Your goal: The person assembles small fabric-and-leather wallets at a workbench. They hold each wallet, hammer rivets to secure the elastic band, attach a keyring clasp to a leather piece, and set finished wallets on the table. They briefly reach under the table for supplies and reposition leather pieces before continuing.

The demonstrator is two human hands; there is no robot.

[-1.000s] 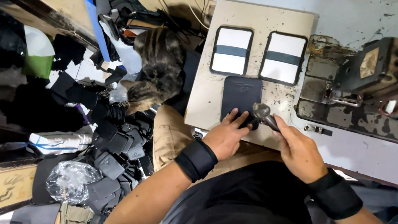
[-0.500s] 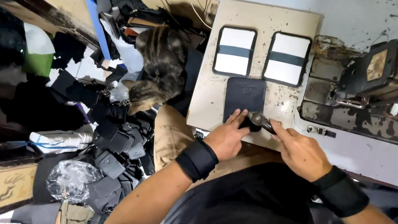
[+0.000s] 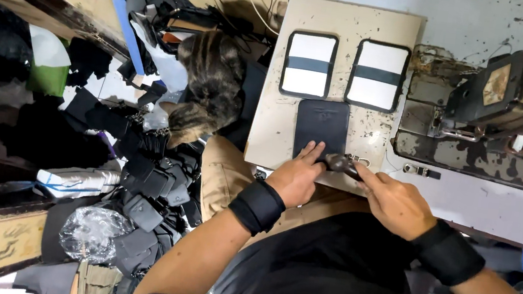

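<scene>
Basically, black pouch (image 3: 321, 126) lies long axis away from body; left hand (image 3: 297, 178) presses its near edge, right hand (image 3: 394, 203) pinches small metal clip (image 3: 342, 165) beside it.

black panel (image 3: 321, 124) | white black-banded panels (image 3: 309, 64) | beige board (image 3: 350, 19)

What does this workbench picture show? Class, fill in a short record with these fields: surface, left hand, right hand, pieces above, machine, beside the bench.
surface: beige board on a speckled bench
left hand: left hand flat, fingertips on a dark rectangular piece
right hand: right hand holds a small dark tool at the piece's lower edge
pieces above: two white panels with dark bands, side by side
machine: worn sewing machine to the right
beside the bench: cat, heap of dark pieces
</scene>
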